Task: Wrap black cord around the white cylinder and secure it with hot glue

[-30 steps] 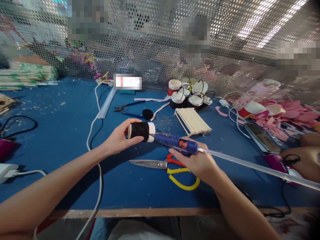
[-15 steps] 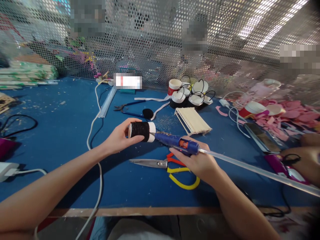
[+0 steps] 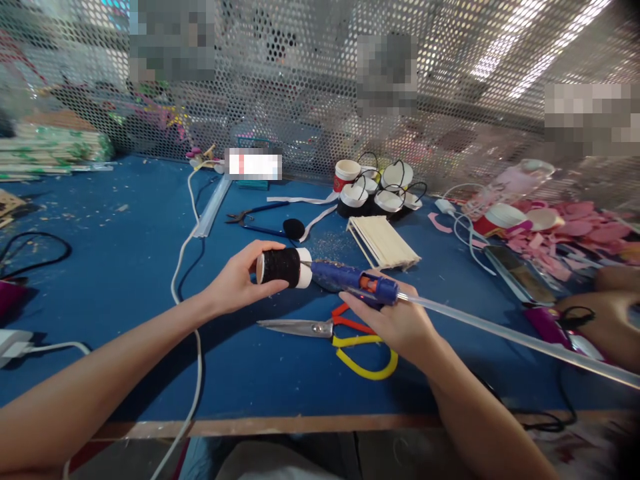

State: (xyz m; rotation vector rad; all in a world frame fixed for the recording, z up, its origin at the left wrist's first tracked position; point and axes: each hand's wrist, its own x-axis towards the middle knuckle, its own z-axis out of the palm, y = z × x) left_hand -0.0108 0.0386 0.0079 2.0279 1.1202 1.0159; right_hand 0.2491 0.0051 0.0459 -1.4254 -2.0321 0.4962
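Note:
My left hand is closed around a small paper cup lying on its side in the air, its middle wrapped in black cord and a white band bare at its right end. My right hand grips a blue hot glue gun with a long clear glue stick running out of its back. The nozzle meets the cup at the edge between black cord and white band. Below them, scissors with one red and one yellow handle lie on the blue table.
Several cups with black loops stand at the back, near a bundle of pale sticks. Pliers and a black ball of cord lie left of them. Pink pieces, a phone and another person's hand are at right.
The cup appears turned slightly in my left hand, with the glue gun nozzle still at the edge of the black cord. The whole view has shifted a little.

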